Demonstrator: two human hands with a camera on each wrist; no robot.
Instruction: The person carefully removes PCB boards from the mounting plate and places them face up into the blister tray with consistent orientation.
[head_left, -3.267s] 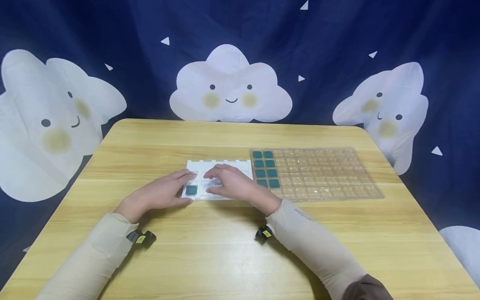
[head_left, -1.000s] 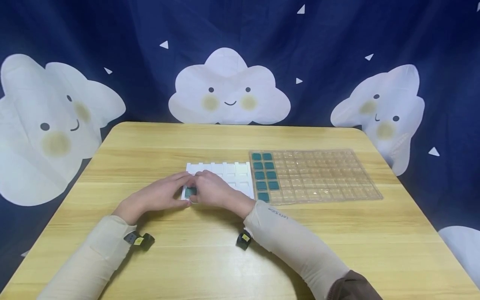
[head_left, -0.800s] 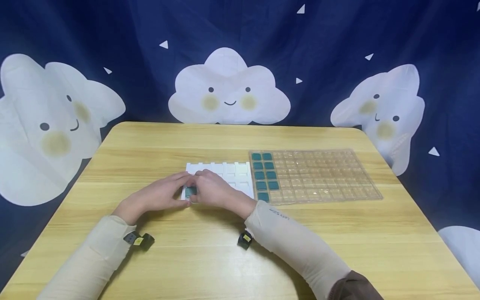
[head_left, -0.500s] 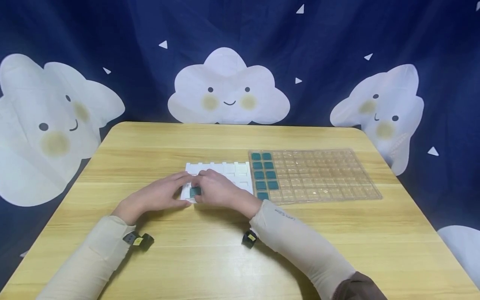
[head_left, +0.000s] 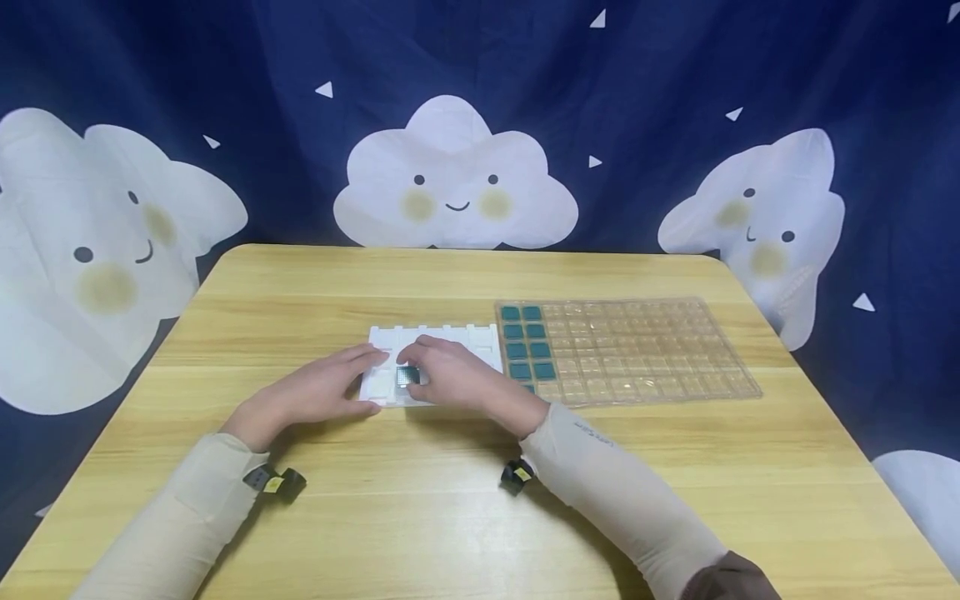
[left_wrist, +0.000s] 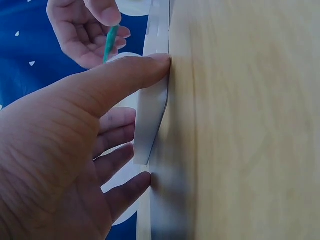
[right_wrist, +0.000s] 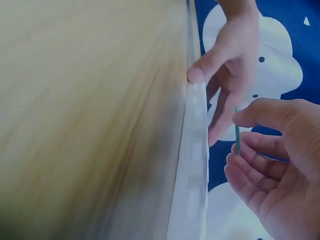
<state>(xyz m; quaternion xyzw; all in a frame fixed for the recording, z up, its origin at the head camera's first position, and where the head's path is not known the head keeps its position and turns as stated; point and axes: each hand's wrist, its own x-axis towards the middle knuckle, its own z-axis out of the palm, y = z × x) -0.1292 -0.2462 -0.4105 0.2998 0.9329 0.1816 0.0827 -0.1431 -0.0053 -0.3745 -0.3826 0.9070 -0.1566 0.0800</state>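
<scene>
In the head view my right hand (head_left: 450,372) pinches a thin green square chip (head_left: 407,377) between thumb and fingers, above the white tray (head_left: 382,387). Its dotted silvery face shows in the head view; in the right wrist view the chip (right_wrist: 237,132) stands edge-on, clear of the tray. My left hand (head_left: 322,387) holds the tray's left end, thumb on the near edge and fingers over the far part. The left wrist view shows the left thumb (left_wrist: 145,67) pressed to the tray's side wall. My right forearm and hand hide part of the tray's near right.
A clear plastic tray (head_left: 645,350) of small pockets lies right beside the white one. Several green chips (head_left: 517,351) fill its leftmost columns. Both trays lie on a wooden table (head_left: 420,517), with a dark blue cloud-patterned curtain (head_left: 262,50) behind.
My right hand has taken the green chip out of the white tray's near left pocket, lifted it and moved right with it. My left hand has stayed at the tray's left end.
</scene>
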